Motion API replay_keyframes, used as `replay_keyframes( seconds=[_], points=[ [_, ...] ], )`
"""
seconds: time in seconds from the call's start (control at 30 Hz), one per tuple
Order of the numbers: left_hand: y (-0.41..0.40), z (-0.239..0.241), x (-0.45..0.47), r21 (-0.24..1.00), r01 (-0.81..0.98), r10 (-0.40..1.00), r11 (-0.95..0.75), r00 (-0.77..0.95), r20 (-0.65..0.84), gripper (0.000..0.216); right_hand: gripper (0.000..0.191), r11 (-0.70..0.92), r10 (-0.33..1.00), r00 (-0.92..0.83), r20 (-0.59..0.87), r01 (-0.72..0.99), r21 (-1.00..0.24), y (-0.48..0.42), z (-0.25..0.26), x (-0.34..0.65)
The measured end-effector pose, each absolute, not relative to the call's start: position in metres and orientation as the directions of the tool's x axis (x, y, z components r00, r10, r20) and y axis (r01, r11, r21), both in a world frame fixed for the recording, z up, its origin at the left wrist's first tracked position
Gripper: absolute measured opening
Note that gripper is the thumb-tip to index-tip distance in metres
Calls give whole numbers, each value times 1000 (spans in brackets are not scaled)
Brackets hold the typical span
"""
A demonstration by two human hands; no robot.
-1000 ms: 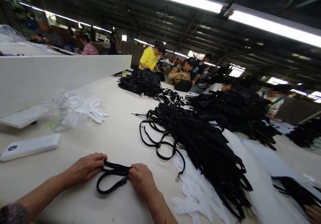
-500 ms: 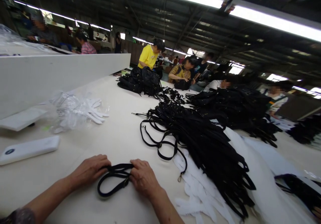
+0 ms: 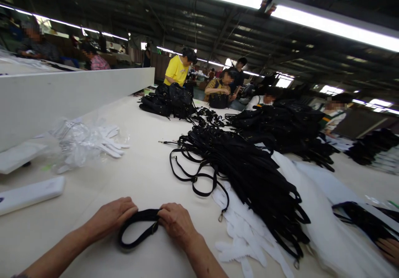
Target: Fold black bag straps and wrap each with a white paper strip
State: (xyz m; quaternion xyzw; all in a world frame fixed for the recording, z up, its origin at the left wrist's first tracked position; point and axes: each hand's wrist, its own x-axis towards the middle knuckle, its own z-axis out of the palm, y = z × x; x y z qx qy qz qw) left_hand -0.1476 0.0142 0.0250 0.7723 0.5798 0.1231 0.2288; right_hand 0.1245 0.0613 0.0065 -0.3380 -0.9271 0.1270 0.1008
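Strap heap (image 3: 249,174) close on right

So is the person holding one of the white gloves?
No, the left hand and right hand hold a black strap; the white gloves lie apart.

Cream desk (image 3: 146,174). Large heap of black straps (image 3: 249,170) at desk centre, lying over white cut pieces (image 3: 246,240). White gloves in clear bag (image 3: 84,143) near left edge; white flat device (image 3: 29,194) beside it. Black bags (image 3: 168,100) at far end. Person in yellow shirt (image 3: 176,69) beyond far edge.
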Motion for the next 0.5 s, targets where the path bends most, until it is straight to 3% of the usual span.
replay_keyframes(
  seconds=[0.07,0.17,0.2,0.37,0.5],
  points=[
    [6,25,-140,444,861,954,-248,296,-40,41,11,741,654,-748,117,601,-301,59,4,125],
    [-10,15,-123,337,889,947,-309,320,25,79,14,740,659,-739,137,605,-294,55,1,125],
    [-15,9,-119,306,896,945,-322,324,44,83,14,740,660,-737,143,606,-290,54,0,126],
    [-22,-15,-114,213,908,927,-362,326,186,51,14,761,638,-746,194,569,-312,51,-6,131],
    [-18,-22,-123,196,883,894,-425,376,244,51,25,734,662,-723,199,570,-371,47,-8,134]
  ],
)
